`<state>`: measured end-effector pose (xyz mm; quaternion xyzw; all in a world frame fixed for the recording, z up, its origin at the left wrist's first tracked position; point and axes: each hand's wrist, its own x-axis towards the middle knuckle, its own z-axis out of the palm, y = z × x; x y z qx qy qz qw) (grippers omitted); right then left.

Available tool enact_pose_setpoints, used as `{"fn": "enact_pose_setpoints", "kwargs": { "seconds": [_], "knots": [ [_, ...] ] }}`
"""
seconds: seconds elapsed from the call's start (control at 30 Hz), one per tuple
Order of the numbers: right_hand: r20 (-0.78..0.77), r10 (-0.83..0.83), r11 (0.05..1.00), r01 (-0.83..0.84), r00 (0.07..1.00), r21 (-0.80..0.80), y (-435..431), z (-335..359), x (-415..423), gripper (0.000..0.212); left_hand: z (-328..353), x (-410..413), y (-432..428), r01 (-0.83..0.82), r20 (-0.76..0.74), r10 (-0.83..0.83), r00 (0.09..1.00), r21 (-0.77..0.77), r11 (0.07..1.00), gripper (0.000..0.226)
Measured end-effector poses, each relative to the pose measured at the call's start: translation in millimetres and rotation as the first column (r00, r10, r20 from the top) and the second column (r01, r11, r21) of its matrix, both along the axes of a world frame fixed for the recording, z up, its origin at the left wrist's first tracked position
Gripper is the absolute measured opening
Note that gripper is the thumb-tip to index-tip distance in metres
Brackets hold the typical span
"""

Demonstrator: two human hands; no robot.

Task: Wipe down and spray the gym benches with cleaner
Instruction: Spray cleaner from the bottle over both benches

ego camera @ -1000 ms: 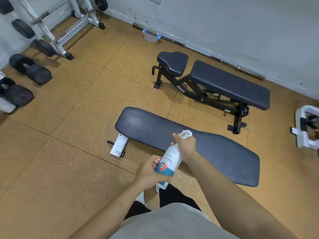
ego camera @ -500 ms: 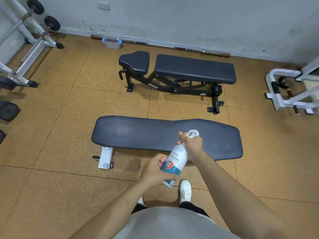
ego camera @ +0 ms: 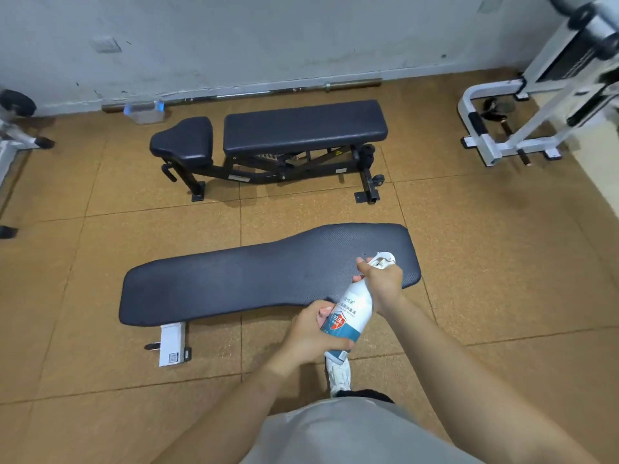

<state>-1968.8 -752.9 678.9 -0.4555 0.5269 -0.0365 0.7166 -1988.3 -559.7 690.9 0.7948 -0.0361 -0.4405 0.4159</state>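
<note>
Both hands hold a spray bottle over the near gym bench.

The left hand (ego camera: 310,336) wraps round the lower body of the white plastic spray bottle with a teal and red label (ego camera: 350,313). The right hand (ego camera: 383,283) grips its neck, fingers curled at the white trigger head. The bottle tilts above the right end of the long dark textured flat bench pad (ego camera: 251,279), low centre of the frame. That surface stands on a white metal foot (ego camera: 172,343) at its left end. Beyond it, upper centre, is a black adjustable bench with a separate seat pad (ego camera: 301,128). Both rest on tan speckled floor tiles (ego camera: 100,246). A steel barbell (ego camera: 351,84) and a clear plastic box (ego camera: 144,112) lie along the scuffed pale wall (ego camera: 268,35). A white machine frame (ego camera: 485,128) fills the upper right.
</note>
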Motion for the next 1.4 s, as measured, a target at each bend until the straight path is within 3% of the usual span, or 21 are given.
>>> {"fn": "enact_pose_setpoints", "kwargs": {
  "seconds": [0.1, 0.37, 0.6, 0.83, 0.97, 1.13, 1.27, 1.4],
  "knots": [
    [-0.022, -0.103, 0.994, 0.103, 0.994, 0.026, -35.3, -3.6, -13.7, 0.025, 4.0, 0.8, -33.0, 0.069, 0.036, -0.070, 0.997, 0.026, 0.997, 0.077],
    [-0.011, -0.188, 0.982, 0.188, 0.982, 0.025, -109.5, -1.6, -37.6, 0.016, 15.9, 2.9, -106.6, 0.255, 0.083, -0.261, 0.962, 0.070, 0.964, 0.071],
    [0.004, -0.195, 0.981, 0.195, 0.981, 0.007, -150.5, 7.6, -48.7, 0.016, 13.5, -0.5, -146.9, 0.276, 0.042, -0.277, 0.960, 0.017, 0.961, 0.063],
    [0.057, -0.300, 0.954, 0.300, 0.952, 0.002, -162.1, 10.1, -56.3, 0.016, 17.1, 6.9, -164.1, 0.365, 0.116, -0.366, 0.923, 0.023, 0.931, 0.057],
    [0.138, -0.239, 0.971, 0.235, 0.961, 0.043, -166.6, 21.6, -57.9, 0.025, 19.5, 3.8, -167.3, 0.321, 0.071, -0.317, 0.946, -0.056, 0.945, 0.053],
    [0.187, 0.021, 0.999, -0.016, 0.982, -0.030, -150.3, 29.1, -54.0, 0.035, 11.2, -5.0, -157.0, 0.116, -0.005, -0.118, 0.993, -0.156, 0.981, 0.044],
    [0.172, -0.154, 0.987, 0.161, 0.973, -0.026, -131.6, 25.6, -58.7, 0.015, 4.2, -9.9, -145.9, 0.125, -0.036, -0.133, 0.991, -0.173, 0.977, 0.050],
    [0.175, -0.236, 0.965, 0.252, 0.956, -0.076, -124.8, 27.7, -62.4, 0.020, 1.6, -4.2, -140.0, 0.152, -0.047, -0.165, 0.985, -0.198, 0.968, 0.061]
  ]
}}
